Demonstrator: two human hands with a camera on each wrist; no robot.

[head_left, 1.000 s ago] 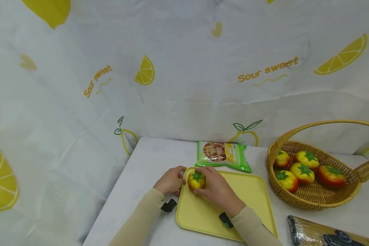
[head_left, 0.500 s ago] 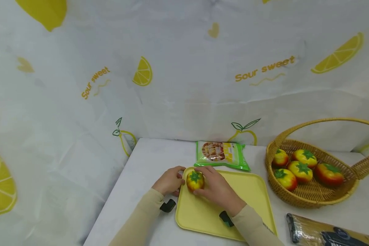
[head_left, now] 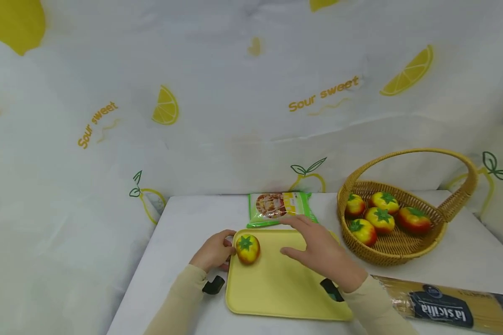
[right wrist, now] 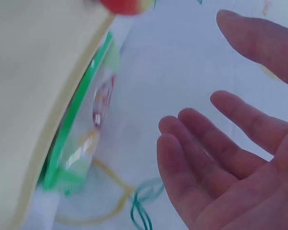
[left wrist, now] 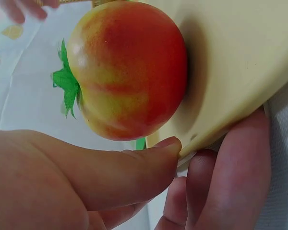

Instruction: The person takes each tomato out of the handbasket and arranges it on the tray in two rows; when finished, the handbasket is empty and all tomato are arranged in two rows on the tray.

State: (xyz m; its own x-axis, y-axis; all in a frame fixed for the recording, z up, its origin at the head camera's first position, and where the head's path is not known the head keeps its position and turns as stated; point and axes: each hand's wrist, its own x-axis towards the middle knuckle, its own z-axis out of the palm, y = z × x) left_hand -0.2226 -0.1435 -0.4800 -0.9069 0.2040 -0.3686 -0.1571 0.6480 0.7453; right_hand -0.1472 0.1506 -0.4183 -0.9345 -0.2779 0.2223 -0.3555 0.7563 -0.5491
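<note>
One red and yellow tomato [head_left: 248, 249] with a green leafy top stands in the far left corner of the yellow tray [head_left: 289, 293]. My left hand [head_left: 211, 251] pinches the tray's left edge. In the left wrist view its thumb [left wrist: 153, 163] lies on the rim near the tomato [left wrist: 129, 72], with fingers [left wrist: 240, 172] beneath. Over the right half of the tray, my right hand [head_left: 318, 246] is raised with thumb and fingers spread and nothing between them. The right wrist view shows the same loose, empty right hand [right wrist: 230, 153].
A wicker basket [head_left: 391, 256] with a tall handle holds several more tomatoes right of the tray. A green-edged food packet [head_left: 276, 208] lies behind the tray. At the front right is a long pack of spaghetti [head_left: 452, 304]. A lemon-print cloth [head_left: 234, 116] hangs behind the table.
My right hand has let go of the tomato and moved right, away from it. The tomato stays on the tray. My left hand keeps its grip, while the head view has turned right.
</note>
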